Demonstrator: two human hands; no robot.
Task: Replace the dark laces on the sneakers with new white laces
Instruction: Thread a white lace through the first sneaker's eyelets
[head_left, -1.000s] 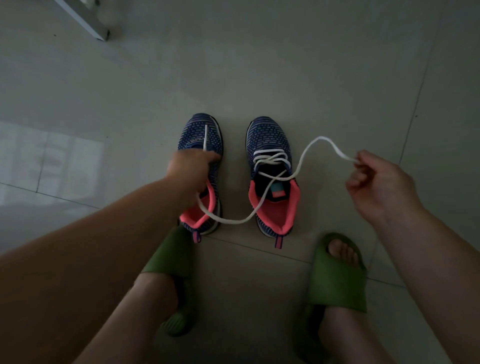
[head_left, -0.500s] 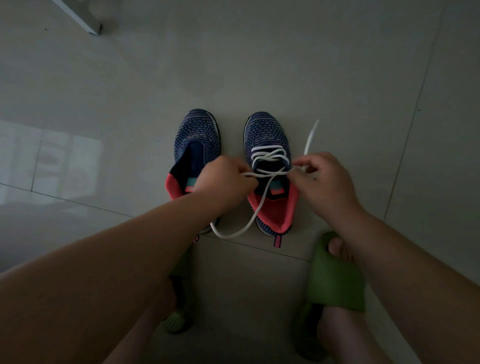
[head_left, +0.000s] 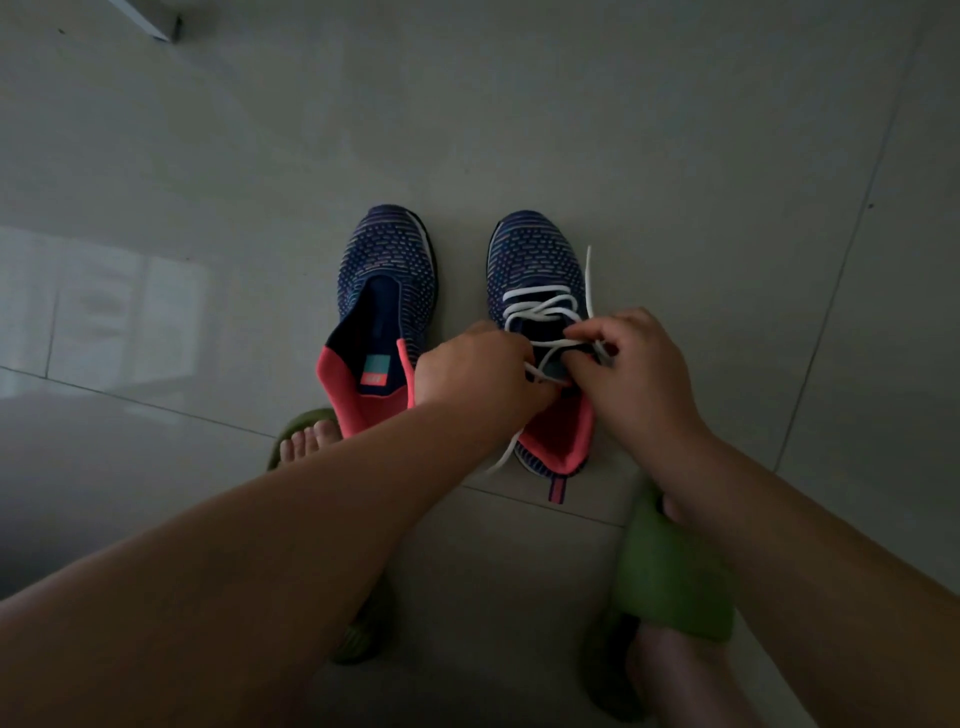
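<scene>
two blue knit sneakers with pink collars stand side by side, toes away, on a grey tiled floor (head_left: 675, 130). the left sneaker (head_left: 384, 291) has no lace; a teal tag in its insole carries pink lettering too small to read. the right sneaker (head_left: 535, 270) has the white lace (head_left: 540, 306) crossed through its far eyelets. the left hand (head_left: 472, 369) and right hand (head_left: 634, 364) meet over its tongue, fingers curled and pinching lace strands; one end sticks up at the far right, one trails near the heel. bare tiles lie wide on all sides. since half a second ago the hands have closed together. green slippers (head_left: 670, 571) sit near.
</scene>
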